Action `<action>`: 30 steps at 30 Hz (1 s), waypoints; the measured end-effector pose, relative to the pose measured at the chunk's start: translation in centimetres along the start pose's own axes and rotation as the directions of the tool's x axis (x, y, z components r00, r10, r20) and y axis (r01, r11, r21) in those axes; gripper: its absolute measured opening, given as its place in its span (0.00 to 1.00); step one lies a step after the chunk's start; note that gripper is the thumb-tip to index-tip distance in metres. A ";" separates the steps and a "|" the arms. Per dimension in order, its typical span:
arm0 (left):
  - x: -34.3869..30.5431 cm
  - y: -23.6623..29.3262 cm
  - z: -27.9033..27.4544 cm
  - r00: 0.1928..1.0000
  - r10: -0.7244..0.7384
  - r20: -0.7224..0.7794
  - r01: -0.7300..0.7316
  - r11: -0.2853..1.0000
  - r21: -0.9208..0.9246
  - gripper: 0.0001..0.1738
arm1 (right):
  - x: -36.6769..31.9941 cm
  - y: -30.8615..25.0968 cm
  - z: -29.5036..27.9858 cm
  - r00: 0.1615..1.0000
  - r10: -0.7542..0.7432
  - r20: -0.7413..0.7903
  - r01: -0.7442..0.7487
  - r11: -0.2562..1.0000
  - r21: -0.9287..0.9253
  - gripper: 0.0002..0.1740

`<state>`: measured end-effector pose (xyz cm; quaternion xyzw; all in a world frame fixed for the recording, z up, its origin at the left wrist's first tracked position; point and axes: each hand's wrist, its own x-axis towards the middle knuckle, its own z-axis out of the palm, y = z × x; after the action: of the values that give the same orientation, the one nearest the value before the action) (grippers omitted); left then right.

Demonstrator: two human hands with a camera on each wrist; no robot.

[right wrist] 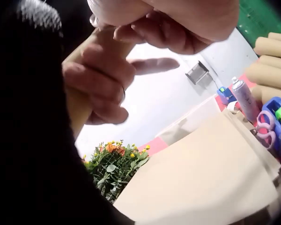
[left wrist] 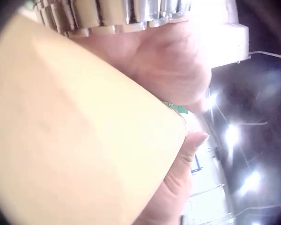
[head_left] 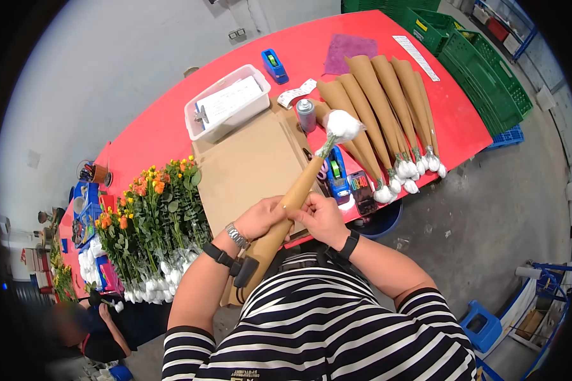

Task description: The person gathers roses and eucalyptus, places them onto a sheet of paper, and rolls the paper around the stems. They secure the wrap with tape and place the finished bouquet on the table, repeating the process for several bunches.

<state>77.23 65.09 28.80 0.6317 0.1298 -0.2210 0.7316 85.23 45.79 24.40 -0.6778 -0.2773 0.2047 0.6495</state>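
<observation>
A brown kraft paper cone (head_left: 304,179) lies slanted in front of the striped shirt, with green stems and a white wrapped stem end (head_left: 342,125) sticking out of its narrow top. My left hand (head_left: 264,218) grips the cone round its middle; its fingers (right wrist: 103,77) show curled round the paper in the right wrist view. Close beside it, my right hand (head_left: 320,219) pinches the paper's edge between thumb and fingertips. Beneath the cone is a stack of flat brown paper (head_left: 254,168). In the left wrist view the cone's wide part (left wrist: 79,126) covers much of the scene.
Several wrapped cones (head_left: 378,105) lie at the right. Nearer are a spray can (head_left: 306,115), blue tape dispenser (head_left: 337,176), pink-handled scissors (right wrist: 266,129) and a phone (head_left: 363,192). Flower bunches (head_left: 165,203) lie left, a white bin (head_left: 227,105) behind. Another person (head_left: 105,340) is lower left.
</observation>
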 end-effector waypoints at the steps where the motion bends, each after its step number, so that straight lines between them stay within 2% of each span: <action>1: 0.2 0.0 0.0 0.990 -0.071 0.122 0.101 0.962 -0.253 0.37 | -0.2 0.0 0.0 0.993 -0.121 -0.012 0.122 0.989 0.084 0.20; 2: 0.5 -0.1 -0.2 0.989 -0.076 0.126 0.105 0.963 -0.249 0.37 | 0.0 0.3 -0.1 0.993 -0.119 -0.018 0.120 0.989 0.086 0.20; 3: 0.8 -0.3 -0.5 0.972 -0.109 0.209 0.159 0.958 -0.237 0.42 | 0.6 0.8 -0.5 0.945 -0.327 0.009 0.327 0.945 0.011 0.20; 4: 1.2 -0.4 -0.6 0.947 -0.142 0.289 0.211 0.952 -0.222 0.47 | 1.2 0.9 -0.9 0.855 -0.517 0.052 0.519 0.853 -0.058 0.20; 5: 1.4 -0.5 -0.9 0.945 -0.146 0.293 0.215 0.952 -0.219 0.47 | 1.4 1.0 -1.5 0.809 -0.583 0.070 0.586 0.791 -0.176 0.17; 6: 1.6 -0.6 -1.0 0.940 -0.165 0.299 0.246 0.935 -0.257 0.46 | 1.5 1.1 -2.0 0.812 -0.581 0.064 0.582 0.793 -0.179 0.17; 8: 1.9 0.0 -0.1 0.930 -0.185 0.318 0.281 0.915 -0.290 0.46 | 1.3 1.5 -3.5 0.842 -0.520 0.144 0.532 0.754 -0.386 0.14; 9: 2.0 0.3 0.6 0.950 -0.184 0.252 0.246 0.939 -0.241 0.44 | 0.7 1.6 -4.4 0.869 -0.458 0.188 0.489 0.731 -0.476 0.11; 10: 2.4 0.7 1.5 0.967 -0.173 0.188 0.208 0.960 -0.189 0.42 | -0.2 1.7 -5.0 0.871 -0.456 0.184 0.483 0.723 -0.493 0.11; 11: 3.0 0.4 1.8 0.965 -0.162 0.207 0.201 0.962 -0.185 0.42 | -1.2 1.7 -5.8 0.873 -0.456 0.175 0.477 0.717 -0.509 0.11; 12: 3.7 -0.2 1.8 0.988 -0.101 0.119 0.071 0.969 0.237 0.39 | -2.2 1.7 -6.6 0.874 -0.455 0.167 0.470 0.709 -0.526 0.10; 13: 4.3 -0.5 2.2 0.998 0.002 0.061 -0.039 0.783 0.620 0.36 | -3.2 1.2 -7.5 0.870 -0.453 0.194 0.480 0.691 -0.540 0.09; 14: 4.7 0.1 3.3 0.997 0.013 0.081 -0.060 0.783 0.619 0.36 | -4.2 0.6 -8.2 0.883 -0.432 0.180 0.454 0.695 -0.557 0.09; 15: 4.9 0.7 4.3 1.000 -0.013 0.006 0.001 0.473 0.881 0.32 | -4.7 0.2 -8.8 0.868 -0.474 0.145 0.455 0.647 -0.612 0.10; 16: 5.0 1.9 5.5 0.997 0.000 -0.078 0.078 0.085 0.993 0.28 | -5.0 -0.3 -9.4 0.848 -0.518 0.113 0.453 0.598 -0.662 0.12; 17: 5.0 3.8 7.3 0.993 -0.079 -0.089 0.090 0.008 0.996 0.23 | -5.4 -1.0 -10.2 0.873 -0.471 0.125 0.409 0.568 -0.715 0.19; 18: 5.3 4.1 8.2 0.994 -0.074 -0.078 0.079 0.008 0.997 0.23 | -5.9 -0.7 -10.8 0.873 -0.471 0.123 0.404 0.561 -0.723 0.19; 20: 5.5 3.9 9.8 0.983 0.144 0.112 -0.090 -0.147 0.985 0.22 | -6.8 1.2 -11.7 0.946 -0.314 0.084 0.247 0.527 -0.813 0.25; 21: 5.7 4.0 10.4 0.954 0.242 0.176 -0.137 -0.171 0.976 0.23 | -7.5 3.0 -12.6 0.995 -0.006 0.102 0.082 0.653 -0.753 0.26; 22: 6.0 4.3 11.0 0.953 0.247 0.176 -0.136 -0.169 0.976 0.23 | -7.7 4.3 -13.7 0.994 -0.008 0.104 0.084 0.649 -0.756 0.26; 23: 6.3 4.7 11.6 0.829 0.503 0.244 -0.207 -0.130 0.970 0.23 | -7.8 5.0 -14.7 1.000 0.017 0.009 -0.006 0.714 -0.701 0.25; 24: 6.4 5.1 12.1 0.636 0.721 0.275 -0.282 -0.114 0.953 0.24 | -7.9 5.7 -15.9 0.995 0.050 -0.084 -0.092 0.771 -0.631 0.24; 25: 6.2 5.4 12.2 0.623 0.751 0.221 -0.308 -0.024 0.951 0.25 | -7.7 5.9 -17.6 0.979 0.109 -0.169 -0.193 0.756 -0.625 0.23; 26: 6.0 5.1 11.8 0.621 0.754 0.213 -0.301 -0.021 0.953 0.25 | -7.4 7.4 -19.5 0.953 0.060 -0.297 -0.237 0.759 -0.607 0.23; 28: 4.9 3.3 10.0 0.698 0.711 0.083 -0.231 0.114 0.966 0.24 | -5.5 9.1 -23.9 0.864 0.106 -0.492 -0.440 0.631 -0.638 0.24; 29: 4.2 1.9 8.9 0.766 0.643 -0.001 -0.159 0.190 0.969 0.22 | -4.3 10.5 -26.1 0.817 0.023 -0.576 -0.459 0.631 -0.625 0.25; 30: 3.3 -0.1 7.6 0.794 0.602 -0.082 -0.088 0.248 0.965 0.21 | -2.5 9.3 -28.0 0.785 0.059 -0.616 -0.498 0.651 -0.573 0.26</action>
<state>79.39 57.11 28.40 0.9742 -0.0064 0.0682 0.2150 102.25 22.67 16.95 -0.9382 -0.0235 -0.0186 0.3449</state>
